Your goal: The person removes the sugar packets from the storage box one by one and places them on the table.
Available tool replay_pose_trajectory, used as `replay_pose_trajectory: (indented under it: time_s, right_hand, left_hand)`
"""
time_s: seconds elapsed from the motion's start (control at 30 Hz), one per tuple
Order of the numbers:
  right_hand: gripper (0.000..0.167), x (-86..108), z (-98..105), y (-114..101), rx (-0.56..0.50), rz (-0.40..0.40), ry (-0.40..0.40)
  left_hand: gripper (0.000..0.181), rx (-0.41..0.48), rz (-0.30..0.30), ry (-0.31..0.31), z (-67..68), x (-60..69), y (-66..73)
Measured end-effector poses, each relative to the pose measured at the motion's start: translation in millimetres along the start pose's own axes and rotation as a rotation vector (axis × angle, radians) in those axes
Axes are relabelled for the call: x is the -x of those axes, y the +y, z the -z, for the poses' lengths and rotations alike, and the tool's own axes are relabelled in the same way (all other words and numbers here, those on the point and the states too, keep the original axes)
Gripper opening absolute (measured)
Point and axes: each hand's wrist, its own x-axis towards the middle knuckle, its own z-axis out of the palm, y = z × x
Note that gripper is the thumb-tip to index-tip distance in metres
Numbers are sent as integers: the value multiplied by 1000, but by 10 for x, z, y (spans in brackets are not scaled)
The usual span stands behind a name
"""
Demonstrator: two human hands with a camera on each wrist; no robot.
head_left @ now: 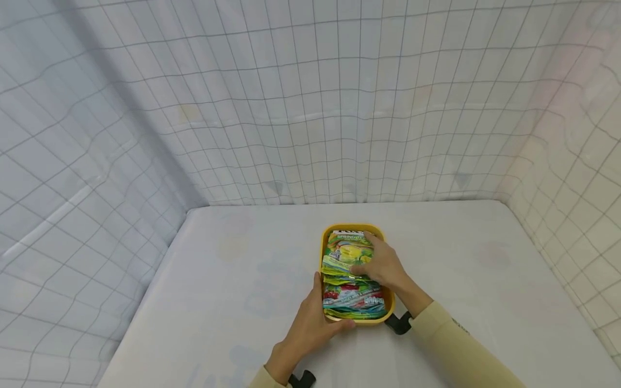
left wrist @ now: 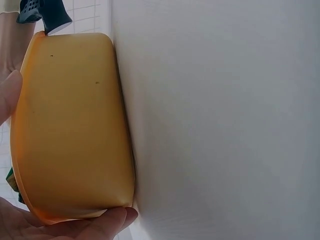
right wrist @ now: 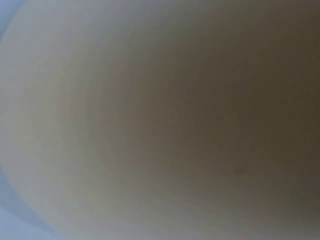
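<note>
A yellow plastic tub [head_left: 352, 225] full of flat printed sachets stands on the white surface. My left hand [head_left: 309, 320] grips its near left corner, fingers along the side and thumb at the near rim. In the left wrist view, the tub's smooth wall [left wrist: 75, 115] fills the space between thumb and fingers. Over the far half, my right hand [head_left: 385, 264] holds a green sachet [head_left: 344, 252] with a yellow picture, thumb on its face and fingers at its right edge. Red and blue sachets [head_left: 350, 297] lie in the near half. The right wrist view is blurred and blocked.
White sheeting with a grid of dark lines [head_left: 310, 108] rises behind and on both sides of the white tabletop [head_left: 252, 258]. Black wrist-camera mounts [head_left: 399, 323] sit at both wrists, the right one close to the tub's near right corner.
</note>
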Motion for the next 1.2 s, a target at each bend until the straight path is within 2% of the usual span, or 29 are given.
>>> replay_pose_trajectory:
  time_s: [0.07, 0.2, 0.27, 0.4, 0.57, 0.83, 1.2]
  right_hand:
    - [99, -25, 11, -25, -8, 9, 21]
    - [103, -18, -32, -58, -34, 3, 31]
    - [104, 36, -102, -38, -52, -16, 25]
    - [106, 88, -156, -10, -70, -45, 28]
    - [104, 57, -99, 0, -84, -90, 2]
    - [96, -90, 37, -61, -181, -58, -28]
    - [95, -78, 54, -10, -211, -70, -56]
  left_hand:
    - [129, 0, -19, 8, 11, -36, 13]
    - [131, 6, -12, -4, 22, -41, 3]
    - [132, 19, 19, -19, 7, 25, -25]
    - [132, 30, 27, -17, -12, 84, -51]
    - [131, 35, 7, -21, -17, 68, -35]
    - [128, 33, -25, 9, 30, -53, -9]
    - [128, 33, -5, 4, 7, -17, -19]
